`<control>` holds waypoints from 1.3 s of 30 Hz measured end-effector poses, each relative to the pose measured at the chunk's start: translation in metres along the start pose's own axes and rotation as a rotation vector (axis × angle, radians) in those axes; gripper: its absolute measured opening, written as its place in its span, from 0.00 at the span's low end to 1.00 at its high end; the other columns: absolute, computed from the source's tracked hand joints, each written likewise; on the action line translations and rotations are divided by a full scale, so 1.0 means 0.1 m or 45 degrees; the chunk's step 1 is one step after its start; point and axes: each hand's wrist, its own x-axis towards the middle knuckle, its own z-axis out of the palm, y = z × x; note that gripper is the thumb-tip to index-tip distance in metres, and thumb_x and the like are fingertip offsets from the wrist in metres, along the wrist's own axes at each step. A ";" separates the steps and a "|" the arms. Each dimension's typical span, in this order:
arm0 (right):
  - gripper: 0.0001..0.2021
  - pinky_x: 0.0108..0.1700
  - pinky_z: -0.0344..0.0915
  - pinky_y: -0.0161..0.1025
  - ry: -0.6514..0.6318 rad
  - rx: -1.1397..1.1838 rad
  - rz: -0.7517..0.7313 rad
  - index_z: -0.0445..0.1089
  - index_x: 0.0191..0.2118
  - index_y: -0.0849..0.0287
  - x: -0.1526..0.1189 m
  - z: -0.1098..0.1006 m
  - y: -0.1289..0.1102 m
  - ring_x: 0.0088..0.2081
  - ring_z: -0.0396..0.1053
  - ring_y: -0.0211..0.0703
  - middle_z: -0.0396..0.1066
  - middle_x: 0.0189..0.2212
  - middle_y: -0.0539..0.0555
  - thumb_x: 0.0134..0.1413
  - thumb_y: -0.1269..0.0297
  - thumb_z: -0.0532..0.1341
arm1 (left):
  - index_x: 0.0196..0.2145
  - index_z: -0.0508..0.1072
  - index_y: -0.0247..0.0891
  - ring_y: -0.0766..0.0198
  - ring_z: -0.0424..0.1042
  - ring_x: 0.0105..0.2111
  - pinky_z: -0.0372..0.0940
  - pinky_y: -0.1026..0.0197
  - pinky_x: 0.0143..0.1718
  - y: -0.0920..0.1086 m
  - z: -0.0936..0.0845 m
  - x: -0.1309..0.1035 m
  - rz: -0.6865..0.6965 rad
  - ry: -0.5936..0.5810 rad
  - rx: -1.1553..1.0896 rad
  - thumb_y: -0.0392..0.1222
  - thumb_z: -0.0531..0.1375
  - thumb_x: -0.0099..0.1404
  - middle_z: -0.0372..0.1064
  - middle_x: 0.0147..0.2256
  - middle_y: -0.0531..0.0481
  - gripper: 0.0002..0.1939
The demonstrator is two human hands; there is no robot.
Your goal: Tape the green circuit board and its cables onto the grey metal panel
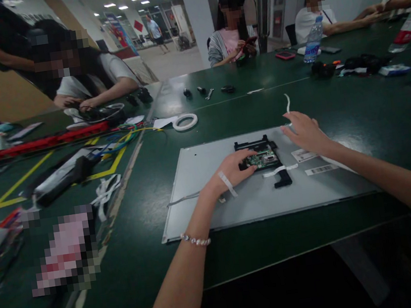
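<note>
A grey flat metal panel point(200, 170) lies on the table, with printed labels on its right part. On it sits a black bracket point(282, 179) around a green circuit board point(267, 155). My left hand point(233, 170) rests on the board's left side, thumb and fingers apart; a piece of clear tape sticks to its back. A white tape strip point(280, 169) crosses the bracket below the board. Over the panel's far edge, my right hand point(305, 132) is closed around a curled narrow white strip point(287, 101), apparently tape. Its fingertips partly hide the strip.
A white tape roll point(185, 122) lies beyond the panel. Left are a red power strip point(54, 139), cables and a black device point(63, 176). A wrench point(210, 93) and small black parts lie farther back. Bottles point(314, 42) stand right. Several people sit around the table.
</note>
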 end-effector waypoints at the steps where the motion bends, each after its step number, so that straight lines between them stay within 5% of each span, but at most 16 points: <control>1: 0.26 0.55 0.52 0.69 0.021 -0.050 0.030 0.59 0.59 0.59 -0.04 -0.03 0.10 0.59 0.55 0.64 0.59 0.58 0.64 0.59 0.52 0.52 | 0.53 0.67 0.38 0.55 0.65 0.55 0.58 0.47 0.56 0.00 0.00 0.00 -0.001 -0.007 0.010 0.42 0.58 0.62 0.68 0.53 0.42 0.21; 7: 0.28 0.59 0.55 0.56 0.033 -0.047 0.027 0.59 0.59 0.68 -0.11 -0.02 0.45 0.59 0.56 0.59 0.59 0.56 0.69 0.57 0.55 0.52 | 0.53 0.67 0.35 0.54 0.65 0.54 0.58 0.47 0.57 0.03 0.00 -0.01 0.037 0.004 0.049 0.42 0.57 0.63 0.67 0.52 0.40 0.21; 14: 0.26 0.61 0.53 0.54 0.010 0.093 -0.129 0.59 0.59 0.66 0.08 0.07 0.35 0.60 0.56 0.55 0.60 0.55 0.67 0.58 0.59 0.49 | 0.50 0.70 0.38 0.55 0.65 0.53 0.59 0.48 0.56 0.34 -0.17 0.03 0.082 0.172 -0.127 0.38 0.60 0.59 0.67 0.52 0.43 0.20; 18: 0.24 0.62 0.54 0.52 -0.021 0.150 -0.175 0.60 0.58 0.63 0.13 0.09 0.25 0.60 0.57 0.51 0.60 0.55 0.64 0.58 0.60 0.49 | 0.42 0.74 0.35 0.63 0.73 0.41 0.67 0.56 0.45 0.48 -0.22 0.03 -0.028 -0.051 -0.503 0.40 0.57 0.63 0.74 0.40 0.45 0.11; 23: 0.22 0.60 0.56 0.51 -0.038 0.220 -0.210 0.62 0.56 0.60 0.15 0.11 0.19 0.57 0.60 0.49 0.62 0.54 0.62 0.59 0.62 0.48 | 0.41 0.75 0.35 0.65 0.74 0.36 0.68 0.58 0.42 0.43 -0.12 -0.01 -0.068 -0.391 -0.725 0.39 0.58 0.63 0.75 0.38 0.46 0.10; 35: 0.21 0.59 0.57 0.50 -0.089 0.376 -0.255 0.63 0.57 0.57 0.07 0.03 0.14 0.55 0.62 0.49 0.63 0.54 0.58 0.59 0.62 0.49 | 0.39 0.76 0.37 0.65 0.74 0.34 0.66 0.63 0.36 0.41 -0.14 -0.03 -0.095 -0.387 -0.453 0.40 0.55 0.64 0.76 0.34 0.48 0.11; 39: 0.20 0.55 0.61 0.51 -0.028 0.453 -0.172 0.65 0.55 0.57 0.03 -0.12 -0.02 0.47 0.68 0.48 0.63 0.54 0.58 0.56 0.64 0.52 | 0.36 0.76 0.36 0.67 0.75 0.31 0.66 0.65 0.35 0.45 -0.14 -0.02 -0.120 -0.401 -0.405 0.39 0.54 0.64 0.75 0.33 0.49 0.11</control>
